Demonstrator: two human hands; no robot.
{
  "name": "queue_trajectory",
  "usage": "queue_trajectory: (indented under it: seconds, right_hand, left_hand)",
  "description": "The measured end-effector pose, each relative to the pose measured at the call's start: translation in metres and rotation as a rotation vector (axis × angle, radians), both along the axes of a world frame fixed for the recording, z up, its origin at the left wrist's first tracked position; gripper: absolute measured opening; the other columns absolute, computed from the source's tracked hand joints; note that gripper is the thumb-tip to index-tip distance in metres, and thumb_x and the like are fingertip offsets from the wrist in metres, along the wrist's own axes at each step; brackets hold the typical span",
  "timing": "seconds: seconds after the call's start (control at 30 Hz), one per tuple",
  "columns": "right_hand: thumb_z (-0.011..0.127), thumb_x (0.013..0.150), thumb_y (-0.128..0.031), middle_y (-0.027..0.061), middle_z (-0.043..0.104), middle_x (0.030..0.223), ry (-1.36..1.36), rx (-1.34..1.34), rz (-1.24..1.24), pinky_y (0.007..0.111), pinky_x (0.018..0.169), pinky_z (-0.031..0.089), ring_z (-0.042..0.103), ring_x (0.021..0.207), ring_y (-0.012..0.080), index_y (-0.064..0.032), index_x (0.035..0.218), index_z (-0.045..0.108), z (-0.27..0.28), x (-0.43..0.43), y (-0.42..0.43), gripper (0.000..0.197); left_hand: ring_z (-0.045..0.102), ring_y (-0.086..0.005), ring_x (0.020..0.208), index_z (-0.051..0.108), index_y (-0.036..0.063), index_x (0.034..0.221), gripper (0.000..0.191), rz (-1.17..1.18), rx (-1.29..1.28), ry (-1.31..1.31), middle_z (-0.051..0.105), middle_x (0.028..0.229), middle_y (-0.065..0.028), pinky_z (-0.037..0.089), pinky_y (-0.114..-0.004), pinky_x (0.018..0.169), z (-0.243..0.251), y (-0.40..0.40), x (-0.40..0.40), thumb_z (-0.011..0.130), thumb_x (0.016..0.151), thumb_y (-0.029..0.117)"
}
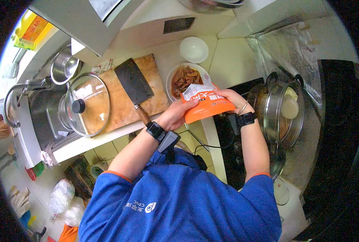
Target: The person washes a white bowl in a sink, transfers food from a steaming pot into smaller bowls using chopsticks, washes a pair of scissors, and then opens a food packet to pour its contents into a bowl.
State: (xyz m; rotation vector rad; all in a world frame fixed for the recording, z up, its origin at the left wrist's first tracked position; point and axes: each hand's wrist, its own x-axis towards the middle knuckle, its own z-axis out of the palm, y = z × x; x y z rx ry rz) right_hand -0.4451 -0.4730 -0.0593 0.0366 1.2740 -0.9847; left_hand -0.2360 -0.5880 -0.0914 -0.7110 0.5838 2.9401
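Between my left hand [177, 114] and my right hand [232, 99] is an orange-and-white plastic food pouch [206, 104], gripped at its two sides. It bears printed writing. Just beyond the pouch, partly covered by it, stands a white plate [169, 83] of brown, sauced food, perhaps meat [185, 79]. An empty-looking white bowl [194, 49] sits behind the plate. Left of the plate, a cleaver [134, 81] lies on a wooden cutting board [156, 75], its wooden handle reaching towards my left wrist. A glass lid [90, 118] with a black knob overlaps the board's left part.
A sink [43, 121] with a faucet [8, 87] and a steel bowl [65, 66] are at the left. To the right, a steel steamer pot [270, 109] holding pale food stands on the black stove [228, 148]. A cabinet [76, 24] juts in overhead.
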Motion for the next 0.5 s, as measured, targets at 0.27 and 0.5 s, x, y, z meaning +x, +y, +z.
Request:
queue_trajectory:
  seconds: [0.27,0.5]
  right_hand:
    - [0.052,0.093,-0.025,0.0098,0.065,0.105,-0.1,0.0,-0.043,0.029,0.082,0.052,0.064,0.091,0.0157,0.002,0.114,0.055,-0.008,-0.013,-0.011,0.034]
    - [0.056,0.091,-0.019,0.0089,0.066,0.1,0.104,0.084,0.124,0.026,0.074,0.052,0.065,0.083,0.0142,0.0023,0.106,0.061,-0.011,-0.01,-0.008,0.027]
  left_hand:
    - [0.06,-0.0163,0.102,0.046,-0.0045,0.124,0.04,0.042,0.094,0.037,0.058,0.118,-0.0108,0.049,-0.028,0.09,-0.008,-0.005,-0.003,0.056,0.092,0.018]
    - [0.06,-0.0168,0.099,0.048,-0.007,0.121,0.035,0.106,0.02,-0.024,0.059,0.116,-0.0119,0.049,-0.029,0.089,-0.01,-0.006,0.001,0.056,0.091,0.01]
